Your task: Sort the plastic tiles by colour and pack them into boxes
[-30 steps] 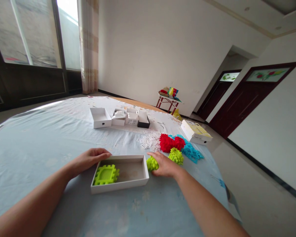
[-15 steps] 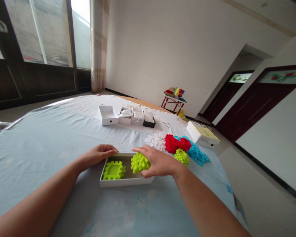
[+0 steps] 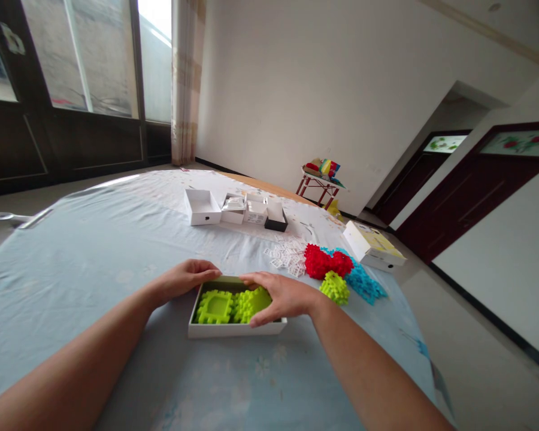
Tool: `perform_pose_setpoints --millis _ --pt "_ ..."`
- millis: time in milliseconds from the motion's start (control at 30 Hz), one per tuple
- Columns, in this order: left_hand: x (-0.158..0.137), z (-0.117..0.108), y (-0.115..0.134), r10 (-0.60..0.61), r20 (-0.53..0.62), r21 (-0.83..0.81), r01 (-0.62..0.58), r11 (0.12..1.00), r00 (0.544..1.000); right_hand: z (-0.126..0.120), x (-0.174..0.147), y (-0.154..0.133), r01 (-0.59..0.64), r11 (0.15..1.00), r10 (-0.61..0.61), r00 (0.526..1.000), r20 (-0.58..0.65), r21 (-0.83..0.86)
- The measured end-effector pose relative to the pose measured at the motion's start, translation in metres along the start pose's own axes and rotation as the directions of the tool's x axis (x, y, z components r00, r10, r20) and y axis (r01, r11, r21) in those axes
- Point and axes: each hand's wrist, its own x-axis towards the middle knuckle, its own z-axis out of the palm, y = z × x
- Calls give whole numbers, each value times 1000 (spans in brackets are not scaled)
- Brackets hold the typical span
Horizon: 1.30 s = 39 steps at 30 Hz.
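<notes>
A shallow white box (image 3: 236, 330) sits on the tablecloth in front of me. My left hand (image 3: 193, 279) pinches its far left corner. Inside, at the left, lies a lime-green toothed plastic piece (image 3: 215, 306) with a square recess. To its right, a stack of lime-green toothed pieces (image 3: 247, 304) rests in the box. My right hand (image 3: 281, 297) curves around that stack, thumb on the near side and fingers on the far side, covering its right part. Just beyond my right hand lies another lime-green cluster (image 3: 335, 288) on the cloth.
Red pieces (image 3: 326, 261), blue pieces (image 3: 363, 282) and white flat pieces (image 3: 288, 254) lie to the right. Several small boxes, including an open white box (image 3: 202, 208), line the back. A white and yellow box (image 3: 375, 246) stands at the right. Light blue cloth (image 3: 139, 365) covers the table.
My right hand has lowered the lime-green stack into the right side of the box. The left hand stays at the box corner. The whole view has shifted slightly.
</notes>
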Motion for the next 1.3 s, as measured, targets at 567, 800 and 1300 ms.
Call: perform_pose_setpoints --millis 567,800,1300 --pt "1 4 6 291 -189 440 -184 879 938 -7 -6 13 4 994 3 998 62 -105" --pt "-16 34 31 460 138 645 -431 631 877 -1 0 17 -95 995 95 995 2 -7" --pt "-14 31 19 360 249 695 -425 580 899 6 -13 -6 -57 979 47 997 -59 -196"
